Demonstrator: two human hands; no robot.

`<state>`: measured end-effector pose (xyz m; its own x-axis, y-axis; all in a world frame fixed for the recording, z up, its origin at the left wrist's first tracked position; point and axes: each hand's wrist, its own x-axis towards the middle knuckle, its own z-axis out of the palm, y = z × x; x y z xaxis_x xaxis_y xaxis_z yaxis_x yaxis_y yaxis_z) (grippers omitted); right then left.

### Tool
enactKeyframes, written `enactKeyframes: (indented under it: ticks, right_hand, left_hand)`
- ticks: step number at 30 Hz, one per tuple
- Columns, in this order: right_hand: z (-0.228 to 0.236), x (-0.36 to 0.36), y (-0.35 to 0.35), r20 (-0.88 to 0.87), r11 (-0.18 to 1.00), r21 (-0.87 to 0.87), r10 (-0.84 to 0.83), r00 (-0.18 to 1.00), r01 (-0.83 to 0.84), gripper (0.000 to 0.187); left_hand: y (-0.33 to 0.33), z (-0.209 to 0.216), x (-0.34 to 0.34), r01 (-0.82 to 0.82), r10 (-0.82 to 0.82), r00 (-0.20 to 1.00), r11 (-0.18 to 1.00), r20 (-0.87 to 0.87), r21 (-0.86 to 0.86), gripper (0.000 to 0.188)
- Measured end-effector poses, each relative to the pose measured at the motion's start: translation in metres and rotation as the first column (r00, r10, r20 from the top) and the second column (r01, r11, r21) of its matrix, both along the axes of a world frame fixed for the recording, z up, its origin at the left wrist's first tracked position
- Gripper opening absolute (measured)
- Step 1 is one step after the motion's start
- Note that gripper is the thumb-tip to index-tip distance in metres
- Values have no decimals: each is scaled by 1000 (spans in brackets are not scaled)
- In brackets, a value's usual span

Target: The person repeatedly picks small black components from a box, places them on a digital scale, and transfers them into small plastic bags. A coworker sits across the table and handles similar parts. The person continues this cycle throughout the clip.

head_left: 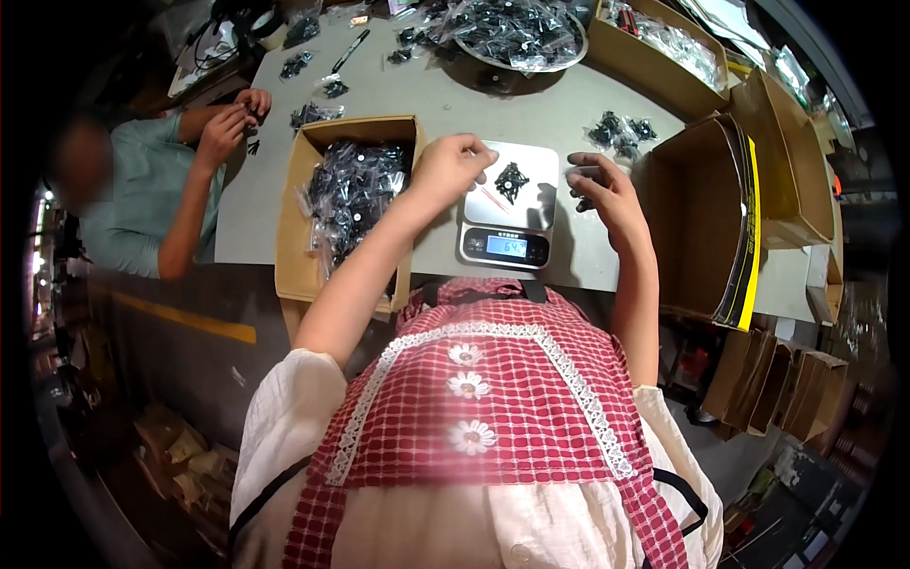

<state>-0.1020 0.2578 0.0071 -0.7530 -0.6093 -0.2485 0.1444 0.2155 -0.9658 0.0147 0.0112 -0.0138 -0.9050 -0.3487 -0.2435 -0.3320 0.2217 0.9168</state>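
A small digital scale [536, 212] with a silver plate and a lit display stands in front of me. On its plate lies a packet of small black parts [512, 182], with thin red marks or strips to its lower left. My left hand [453, 169] is at the plate's left edge, fingers bent and fingertips together; whatever they may hold is too small to make out. Right of the scale, my right hand [609, 194] has its fingers apart and half bent. Some small dark pieces [585, 203] show just under those fingers, on the table.
A cardboard box [286, 232] of bagged black parts stands left. Tall open cartons [697, 218] stand right. At the back are a round metal tray [580, 49] heaped with bags and a box [654, 64] of clear bags. A co-worker's hands [227, 128] handle small parts at far left.
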Motion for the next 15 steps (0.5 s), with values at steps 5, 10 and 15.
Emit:
enactKeyframes:
  ticks: [5,10,15]
  right_hand:
    - [-27,-12,11,-174,997,12,-71,982,74,46]
    - [-27,-10,12,-290,983,-11,-178,940,183,48]
    - [-25,0,-1,-265,993,-97,-97,959,73,52]
  left_hand:
    - [28,8,-9,101,-61,994,841,92,-531,48]
    - [48,5,-21,213,-63,971,675,233,-706,65]
    - [48,-7,-20,229,-74,969,620,235,-750,52]
